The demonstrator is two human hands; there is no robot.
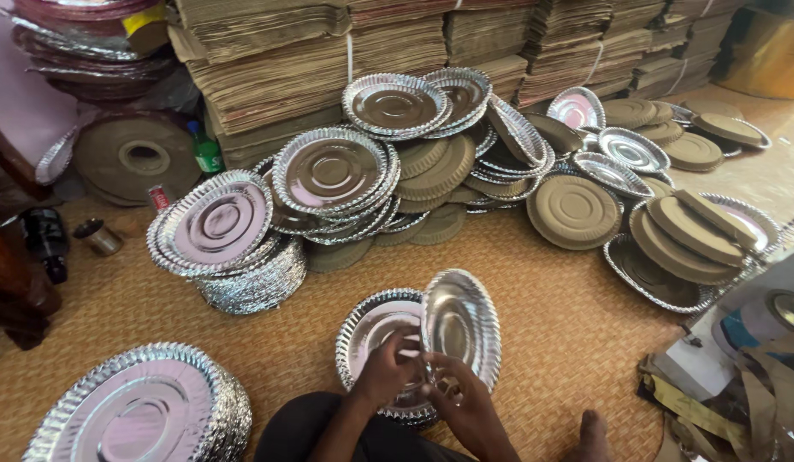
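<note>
I sit on the woven floor mat (534,342) with a small stack of silver foil plates (371,342) right in front of my knees, near the mat's near edge, where both hands reach it without stretching. My left hand (387,370) lies on top of that stack, fingers curled and pressing on the uppermost plate, which looks to me like a way of keeping the pile from sliding. My right hand (457,395) is closed around the lower rim of a single silver plate (461,325), which I hold tilted nearly upright, its shiny face turned toward me and its edge just beside the stack. A taller finished-looking stack (149,419) sits at the near left corner, another stack (226,248) stands farther out to the left, and loose brown paper plates (577,210) and silver ones are heaped toward the far edge, against bundled paper sheets (328,51).
</note>
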